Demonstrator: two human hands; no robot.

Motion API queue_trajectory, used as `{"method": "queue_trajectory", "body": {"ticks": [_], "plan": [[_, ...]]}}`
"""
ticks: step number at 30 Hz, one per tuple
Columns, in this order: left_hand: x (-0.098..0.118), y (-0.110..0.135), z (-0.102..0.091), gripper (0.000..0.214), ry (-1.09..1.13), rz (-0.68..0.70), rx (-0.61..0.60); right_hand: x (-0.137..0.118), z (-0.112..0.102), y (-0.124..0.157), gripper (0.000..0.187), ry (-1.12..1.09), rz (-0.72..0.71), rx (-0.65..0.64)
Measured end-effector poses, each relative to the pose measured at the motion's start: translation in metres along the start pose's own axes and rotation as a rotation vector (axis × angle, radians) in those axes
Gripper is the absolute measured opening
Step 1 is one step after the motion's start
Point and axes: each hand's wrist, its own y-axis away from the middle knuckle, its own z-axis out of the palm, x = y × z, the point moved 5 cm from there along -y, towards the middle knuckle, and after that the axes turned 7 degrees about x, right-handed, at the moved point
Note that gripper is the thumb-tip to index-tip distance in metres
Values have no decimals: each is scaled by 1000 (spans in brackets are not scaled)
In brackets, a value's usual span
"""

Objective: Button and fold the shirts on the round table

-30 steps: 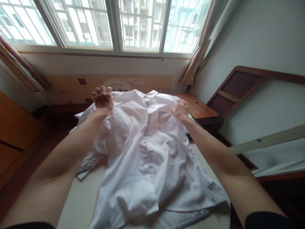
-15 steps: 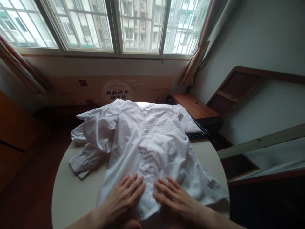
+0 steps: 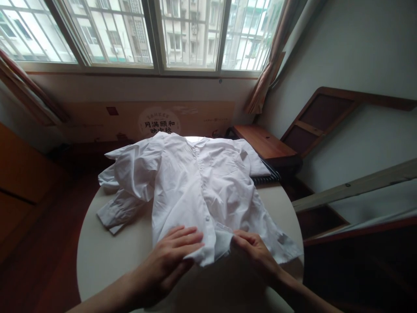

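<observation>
A white button-up shirt lies spread front-up on a round beige table, collar toward the window. Its left sleeve is bunched and folded at the table's left side. My left hand rests flat on the shirt's lower hem, fingers stretched out and slightly apart. My right hand pinches the hem edge of the right front panel, fingers drawn together on the cloth.
A dark striped item pokes out from under the shirt's right shoulder. Beyond the table stand a cardboard panel with printed characters, a wooden side table and a barred window. Wooden furniture stands at left and right.
One second ago both hands gripped the shirt near its shoulders. They drew back to the lower hem, lay flat there, and now the right hand pinches the hem, which has moved up.
</observation>
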Motion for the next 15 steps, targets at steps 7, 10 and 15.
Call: {"method": "queue_trajectory", "body": {"ticks": [7,10,15], "plan": [[-17,5,45,37,4,-39,-119,-3,8,8,27,201,-57,-57],[-39,12,36,36,358,-188,107,-9,20,10,31,377,-93,-42],[-84,37,-12,37,1038,-653,806,-8,33,2,20,167,-35,-145]]}}
